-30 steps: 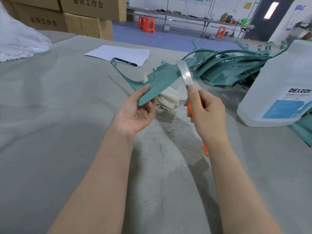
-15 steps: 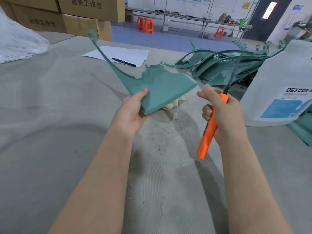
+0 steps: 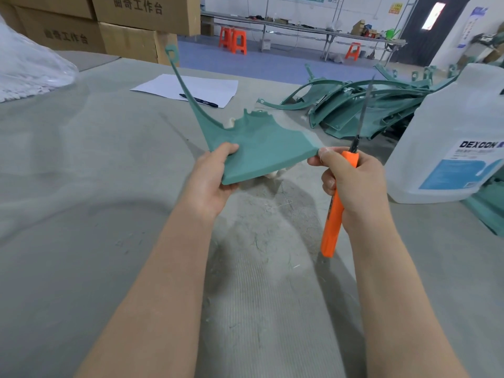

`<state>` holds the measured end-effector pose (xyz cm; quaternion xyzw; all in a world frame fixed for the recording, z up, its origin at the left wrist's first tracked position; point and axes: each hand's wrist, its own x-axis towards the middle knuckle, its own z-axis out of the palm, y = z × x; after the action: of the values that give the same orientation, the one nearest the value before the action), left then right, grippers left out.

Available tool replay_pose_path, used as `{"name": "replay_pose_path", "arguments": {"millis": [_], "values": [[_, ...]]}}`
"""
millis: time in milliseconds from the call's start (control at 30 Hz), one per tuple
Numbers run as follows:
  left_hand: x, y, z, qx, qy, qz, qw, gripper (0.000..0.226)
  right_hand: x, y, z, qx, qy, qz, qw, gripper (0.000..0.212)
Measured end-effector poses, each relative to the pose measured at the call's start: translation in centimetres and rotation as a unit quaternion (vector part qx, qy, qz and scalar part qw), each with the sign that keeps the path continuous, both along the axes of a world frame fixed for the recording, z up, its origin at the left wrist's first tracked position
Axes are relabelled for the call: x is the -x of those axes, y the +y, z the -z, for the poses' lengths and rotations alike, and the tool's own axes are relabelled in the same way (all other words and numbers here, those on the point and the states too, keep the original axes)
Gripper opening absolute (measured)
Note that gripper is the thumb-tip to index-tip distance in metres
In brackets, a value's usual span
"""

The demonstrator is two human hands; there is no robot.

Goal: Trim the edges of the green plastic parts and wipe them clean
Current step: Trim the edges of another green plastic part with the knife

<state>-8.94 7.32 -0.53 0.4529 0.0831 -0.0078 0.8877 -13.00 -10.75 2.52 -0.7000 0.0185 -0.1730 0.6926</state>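
A green plastic part (image 3: 261, 148), flat with a long thin arm rising to the upper left, is held above the table. My left hand (image 3: 211, 178) grips its lower left corner, thumb on top. My right hand (image 3: 351, 181) grips an orange-handled knife (image 3: 334, 214), blade pointing up, while its thumb and forefinger pinch the part's right corner. A white cloth (image 3: 275, 174) lies on the table, mostly hidden under the part.
A pile of green plastic parts (image 3: 362, 110) lies at the back right. A large translucent jug labelled DEXCON (image 3: 447, 143) stands at the right. A sheet of paper (image 3: 191, 88) with a pen (image 3: 199, 100) lies farther back. Cardboard boxes (image 3: 122, 25) and a plastic bag (image 3: 30, 66) sit at the far left.
The blade has left the part's edge and now points up. The part has been turned and raised so that its arm stands up. My right fingers have come to pinch its right corner.
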Motion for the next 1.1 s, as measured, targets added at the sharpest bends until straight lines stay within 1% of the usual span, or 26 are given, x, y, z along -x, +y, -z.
{"name": "replay_pose_path", "arguments": {"millis": [67, 267, 467, 600, 667, 767, 833, 967, 1067, 1100], "values": [[0.1, 0.0, -0.1, 0.021, 0.001, 0.006, 1.0, 0.008, 0.1, 0.2, 0.0, -0.001, -0.011, -0.007, 1.0, 0.021], [0.4, -0.1, -0.3, 0.091, 0.031, 0.026, 0.995, 0.006, 0.2, 0.5, 0.0, -0.052, -0.047, -0.04, 0.997, 0.023], [0.4, -0.1, -0.4, 0.105, 0.044, 0.024, 0.993, 0.006, 0.2, 0.7, 0.0, -0.048, -0.06, -0.023, 0.997, 0.026], [0.2, 0.4, -0.4, 0.128, 0.057, 0.005, 0.99, 0.006, 0.2, 0.5, -0.2, -0.05, -0.047, -0.008, 0.998, 0.022], [0.1, 0.4, -0.4, 0.128, 0.061, 0.004, 0.99, 0.006, 0.1, 0.4, 0.0, -0.032, -0.027, 0.006, 0.999, 0.019], [0.1, 0.5, -0.3, 0.132, 0.063, 0.007, 0.989, 0.006, -0.3, 0.4, 0.7, 0.052, 0.001, 0.042, 0.998, 0.02], [0.1, 0.6, -0.2, 0.143, 0.062, 0.013, 0.988, 0.006, -0.5, 0.3, 1.0, 0.092, 0.009, 0.054, 0.994, 0.02], [0.2, 0.7, -0.1, 0.183, 0.041, 0.035, 0.982, 0.008, -0.7, 0.1, 1.0, 0.108, 0.014, 0.052, 0.993, 0.018], [0.8, 0.3, -0.7, 0.24, 0.01, 0.102, 0.966, 0.011, -0.5, 0.3, 1.0, 0.122, 0.012, 0.046, 0.991, 0.016], [1.2, 0.0, -0.9, 0.262, -0.008, 0.135, 0.956, 0.008, -0.4, 0.4, 1.0, 0.127, 0.013, 0.046, 0.991, 0.017]]}}
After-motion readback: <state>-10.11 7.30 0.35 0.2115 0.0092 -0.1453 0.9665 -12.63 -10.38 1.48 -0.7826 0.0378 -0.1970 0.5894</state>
